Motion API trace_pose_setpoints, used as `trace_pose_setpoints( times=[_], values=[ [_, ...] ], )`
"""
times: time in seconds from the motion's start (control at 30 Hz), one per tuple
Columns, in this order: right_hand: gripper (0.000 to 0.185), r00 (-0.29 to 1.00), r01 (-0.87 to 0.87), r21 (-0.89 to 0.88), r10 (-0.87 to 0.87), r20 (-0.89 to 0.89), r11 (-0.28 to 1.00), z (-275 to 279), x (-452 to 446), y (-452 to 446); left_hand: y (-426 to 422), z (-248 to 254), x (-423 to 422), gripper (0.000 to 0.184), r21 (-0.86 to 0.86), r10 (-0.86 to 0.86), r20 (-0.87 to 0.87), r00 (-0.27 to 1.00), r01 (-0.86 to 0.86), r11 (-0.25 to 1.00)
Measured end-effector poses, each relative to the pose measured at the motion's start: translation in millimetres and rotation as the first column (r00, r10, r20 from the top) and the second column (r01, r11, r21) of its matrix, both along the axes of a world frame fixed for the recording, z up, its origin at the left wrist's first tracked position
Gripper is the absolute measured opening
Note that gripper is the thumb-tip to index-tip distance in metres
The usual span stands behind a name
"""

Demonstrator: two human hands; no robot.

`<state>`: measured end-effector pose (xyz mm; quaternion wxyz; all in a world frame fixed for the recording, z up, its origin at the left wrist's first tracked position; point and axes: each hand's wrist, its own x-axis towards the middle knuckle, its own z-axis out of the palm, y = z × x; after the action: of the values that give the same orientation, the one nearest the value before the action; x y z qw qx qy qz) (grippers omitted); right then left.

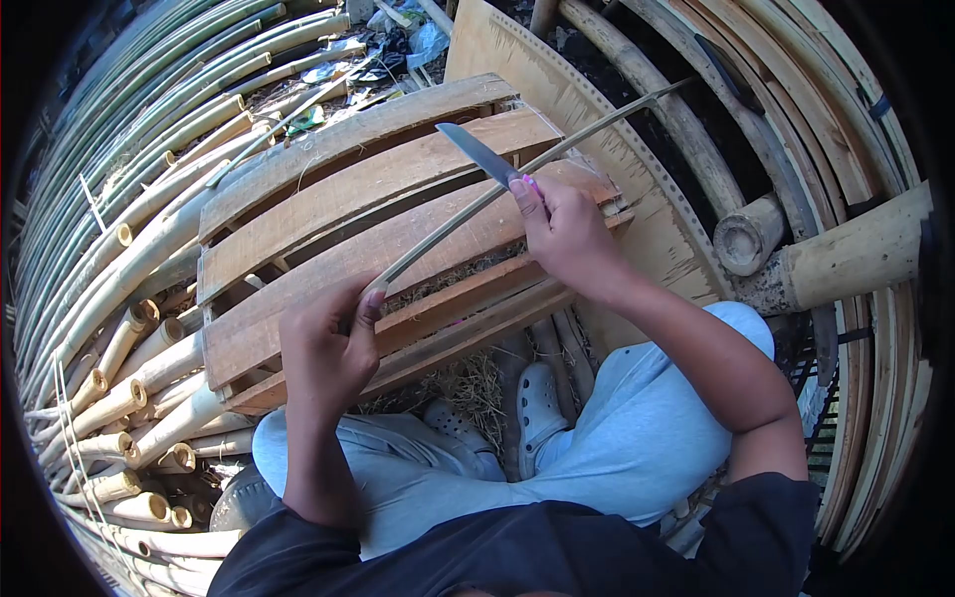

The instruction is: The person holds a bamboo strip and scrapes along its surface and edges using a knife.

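Note:
A long thin bamboo strip [438, 235] slants over a slatted wooden crate [368, 189], rising toward the upper right. My left hand [328, 338] is closed around its near end, thumb on top. In my right hand [569, 231] is a knife [476, 151] with a pinkish handle mostly covered by my fingers. Its blade points to the upper left and crosses close to the strip. Whether the edge touches the strip, I cannot tell.
Bamboo poles [114, 398] are piled along the left side. A curved plywood sheet [637, 199] lies beyond the crate. On the right are a thick bamboo post [856, 254] and long wooden strips [826, 109]. Plastic litter [428, 45] lies at the back.

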<state>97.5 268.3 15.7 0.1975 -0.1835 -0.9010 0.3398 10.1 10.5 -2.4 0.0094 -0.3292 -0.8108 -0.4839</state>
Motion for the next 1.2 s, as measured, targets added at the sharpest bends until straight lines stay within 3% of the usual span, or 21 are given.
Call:
trace_pose_setpoints(
  times=[0.13, 0.37, 0.43, 0.5, 0.57, 0.6, 0.7, 0.77, 0.93, 1.03, 1.1, 1.17, 1.2],
  values=[
    [0.046, 1.000, 0.016, 0.038, -0.016, -0.015, 0.999, 3.6, -1.2, 10.3, -2.6, 1.7, 2.1, 0.013, 0.048, -0.021, 0.013, 1.000, 0.021, 0.999],
    [0.051, 1.000, 0.023, -0.076, -0.023, -0.001, 0.997, 5.6, -1.4, 16.3, -4.5, 2.9, 6.9, 0.018, 0.148, -0.066, 0.169, 0.983, 0.041, 0.988],
    [0.051, 1.000, 0.006, -0.077, -0.007, -0.008, 0.997, 9.9, -2.8, 15.4, -2.7, 2.8, 7.5, 0.022, 0.173, -0.111, 0.116, 0.987, 0.090, 0.981],
    [0.046, 0.996, 0.074, -0.184, -0.061, 0.072, 0.980, 16.1, -4.7, 14.0, -3.4, 6.0, 8.0, 0.026, 0.193, -0.151, 0.061, 0.987, 0.136, 0.972],
    [0.044, 0.995, 0.090, -0.191, -0.081, 0.053, 0.978, 11.0, -5.7, 16.3, -6.3, 15.3, 8.6, 0.034, 0.165, -0.248, 0.244, 0.938, 0.212, 0.963],
    [0.042, 0.994, 0.106, -0.197, -0.102, 0.034, 0.975, 8.5, -6.1, 18.0, -6.1, 14.6, 8.4, 0.034, 0.165, -0.247, 0.243, 0.938, 0.211, 0.964],
    [0.039, 0.998, 0.062, -0.180, -0.056, 0.036, 0.982, 6.3, -6.1, 22.0, -3.3, 5.0, 6.1, 0.035, 0.098, -0.194, 0.151, 0.969, 0.181, 0.979],
    [0.040, 0.997, 0.058, -0.158, -0.051, 0.051, 0.986, 11.7, -5.1, 18.0, -1.6, -4.7, 1.7, 0.036, 0.118, -0.189, -0.005, 0.982, 0.189, 0.975],
    [0.043, 0.999, -0.045, -0.065, 0.043, -0.034, 0.997, 13.8, -2.4, 18.6, 4.0, -5.8, 1.0, 0.029, 0.130, -0.094, -0.036, 0.995, 0.098, 0.987],
    [0.046, 0.999, -0.016, -0.046, 0.017, 0.033, 0.999, 15.8, -2.5, 22.3, 4.7, -9.3, 1.6, 0.024, 0.099, -0.032, -0.047, 0.998, 0.037, 0.994],
    [0.048, 0.995, 0.054, 0.087, -0.061, 0.081, 0.995, 13.3, -5.7, 34.5, 5.5, -14.8, 0.5, 0.021, 0.100, 0.006, -0.002, 1.000, -0.005, 0.995],
    [0.049, 0.992, 0.083, 0.075, -0.090, 0.093, 0.994, 16.7, -10.5, 46.3, 7.1, -21.4, -3.4, 0.017, 0.099, 0.011, -0.189, 0.982, 0.008, 0.995],
    [0.050, 0.987, 0.113, 0.066, -0.120, 0.104, 0.991, 17.7, -11.8, 49.0, 7.3, -24.4, -3.2, 0.017, 0.097, 0.010, -0.190, 0.982, 0.008, 0.995]
  ],
)
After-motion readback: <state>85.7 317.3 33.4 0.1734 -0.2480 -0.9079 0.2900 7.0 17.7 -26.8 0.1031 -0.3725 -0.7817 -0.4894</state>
